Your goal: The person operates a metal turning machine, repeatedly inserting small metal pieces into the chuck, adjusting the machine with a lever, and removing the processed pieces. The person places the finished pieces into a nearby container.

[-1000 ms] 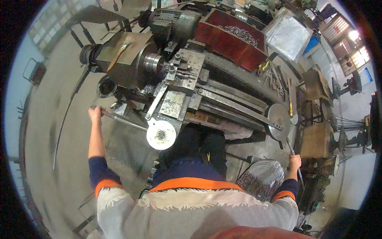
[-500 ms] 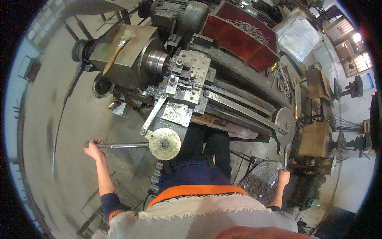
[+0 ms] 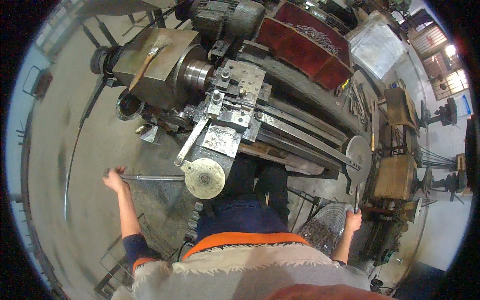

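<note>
My left hand (image 3: 115, 179) is closed round the outer end of a long metal lever (image 3: 155, 177). That lever runs into a round pale disc (image 3: 204, 178), which a flat link bar (image 3: 192, 141) joins to the tool slide (image 3: 232, 117) of a small lathe. At the right, my right hand (image 3: 353, 220) grips a short lever (image 3: 357, 197) hanging below a grey round plate (image 3: 358, 152). Two long bars (image 3: 305, 137) reach from the slide to this plate. The lathe's shiny chuck (image 3: 197, 72) is just left of the slide; any workpiece in it is too small to make out.
On the headstock cover (image 3: 167, 62) lies a paint brush (image 3: 143, 70) with a wooden handle. A red bin (image 3: 300, 52) of small metal parts stands behind the bed, with hand tools (image 3: 356, 102) to its right. A basket (image 3: 327, 225) of dark pieces is beside my right forearm.
My left hand has shifted slightly upward with the lever, and the pale disc and link bar have moved a little. The right hand stays on its lever, slightly left of before.
</note>
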The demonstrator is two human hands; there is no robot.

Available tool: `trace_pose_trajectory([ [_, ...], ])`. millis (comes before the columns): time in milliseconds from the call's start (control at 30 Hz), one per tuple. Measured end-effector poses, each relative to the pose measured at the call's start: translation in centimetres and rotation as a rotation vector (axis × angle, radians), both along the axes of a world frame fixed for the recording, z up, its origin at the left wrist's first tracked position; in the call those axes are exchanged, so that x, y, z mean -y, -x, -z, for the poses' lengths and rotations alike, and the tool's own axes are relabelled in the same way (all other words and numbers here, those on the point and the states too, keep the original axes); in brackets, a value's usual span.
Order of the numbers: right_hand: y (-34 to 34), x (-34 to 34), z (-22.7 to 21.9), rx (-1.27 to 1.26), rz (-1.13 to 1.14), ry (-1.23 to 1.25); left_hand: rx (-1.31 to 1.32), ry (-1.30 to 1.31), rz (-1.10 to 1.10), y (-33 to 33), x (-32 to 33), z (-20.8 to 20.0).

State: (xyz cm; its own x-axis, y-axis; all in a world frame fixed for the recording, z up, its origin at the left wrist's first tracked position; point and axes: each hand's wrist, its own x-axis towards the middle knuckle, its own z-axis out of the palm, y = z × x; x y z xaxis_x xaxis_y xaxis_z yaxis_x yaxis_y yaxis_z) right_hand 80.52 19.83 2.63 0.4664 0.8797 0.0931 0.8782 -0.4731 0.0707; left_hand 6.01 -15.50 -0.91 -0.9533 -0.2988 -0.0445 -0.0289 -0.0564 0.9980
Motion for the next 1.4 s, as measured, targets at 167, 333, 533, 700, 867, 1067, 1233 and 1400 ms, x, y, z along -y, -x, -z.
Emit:
trace_pose_trajectory([
  [167,1.4,-4.5,-1.5,0.029,-0.106,-0.042,0.041,0.107,0.180,0.0,3.0,0.6],
  [333,-4.6,-10.5,-0.2,0.202,-0.263,-0.010,0.191,0.303,0.278,-1.0,4.4,-1.4],
  [533,-3.9,-16.1,-2.1,0.235,-0.306,0.060,0.371,0.896,0.585,3.6,7.0,-3.0],
  [700,-2.0,-16.2,-2.1,0.246,-0.121,0.029,-0.005,1.368,0.659,10.0,2.8,-0.6],
  [867,-2.5,-10.9,1.9,0.278,-0.527,-0.443,-0.285,1.525,0.808,10.7,-6.4,2.3],
  [1067,0.7,-2.7,0.9,-0.135,-0.268,-0.120,-0.244,1.682,0.991,12.1,-11.3,7.5],
  [1233,0.7,-1.4,-0.2,-0.217,-0.183,-0.075,-0.007,1.469,0.792,11.0,-13.6,12.6],
  [1400,1.4,-3.8,-3.3,-0.270,-0.299,-0.224,-0.122,1.505,0.950,10.5,-12.4,9.7],
])
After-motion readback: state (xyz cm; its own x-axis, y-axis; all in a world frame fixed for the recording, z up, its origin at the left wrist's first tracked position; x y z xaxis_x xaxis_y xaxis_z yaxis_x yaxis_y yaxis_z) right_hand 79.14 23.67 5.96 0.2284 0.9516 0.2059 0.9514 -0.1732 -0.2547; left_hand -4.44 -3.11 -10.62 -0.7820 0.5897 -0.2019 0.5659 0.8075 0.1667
